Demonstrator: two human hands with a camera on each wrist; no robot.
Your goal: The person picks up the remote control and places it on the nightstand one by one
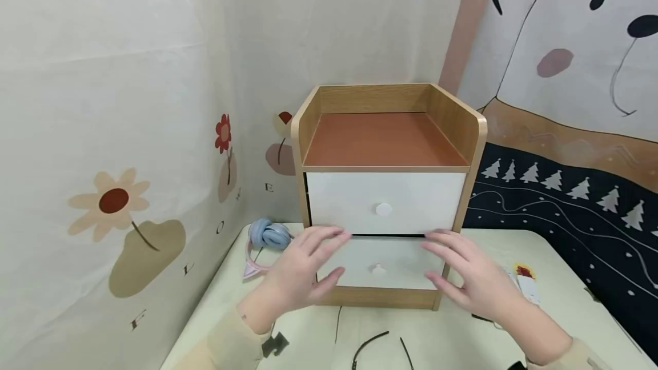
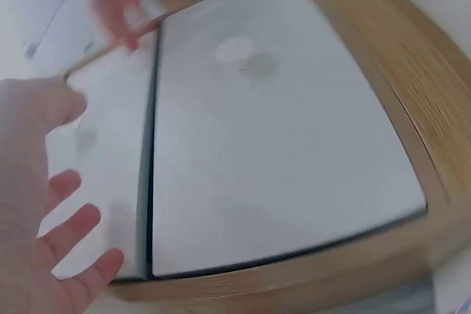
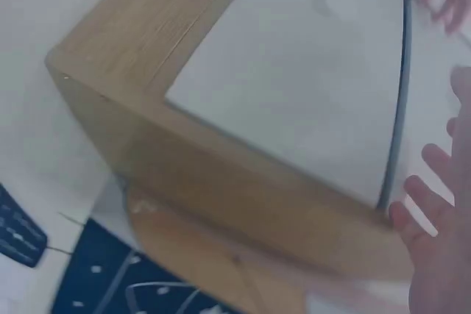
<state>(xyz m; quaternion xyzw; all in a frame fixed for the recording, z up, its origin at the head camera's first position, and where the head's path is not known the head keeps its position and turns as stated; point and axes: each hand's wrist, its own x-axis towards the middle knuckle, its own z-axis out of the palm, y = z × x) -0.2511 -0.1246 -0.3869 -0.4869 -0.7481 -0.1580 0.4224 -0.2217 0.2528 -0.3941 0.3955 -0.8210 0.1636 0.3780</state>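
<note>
A small wooden cabinet [image 1: 385,298] stands upright with two white drawers, both looking closed. The upper drawer [image 1: 341,201] has a round white knob [image 1: 383,209], and a paler knob [image 1: 378,269] sits on the lower drawer [image 1: 403,256]. In front of the lower drawer's left side, my left hand [image 1: 300,273] has its fingers spread with nothing in them. My right hand [image 1: 475,276] is held likewise at the right side, palm turned inward. Both wrist views show bare fingers [image 2: 70,233] near the drawer fronts; whether any fingertip touches is unclear.
Behind the cabinet's left side lie a blue knotted bundle [image 1: 269,234] and a pink band [image 1: 250,256]. Dark strips [image 1: 367,347] lie on the pale tabletop [image 1: 308,338] in front. A small white item [image 1: 527,287] with a flower-like top is at right. Printed cloth [image 1: 154,73] hangs around.
</note>
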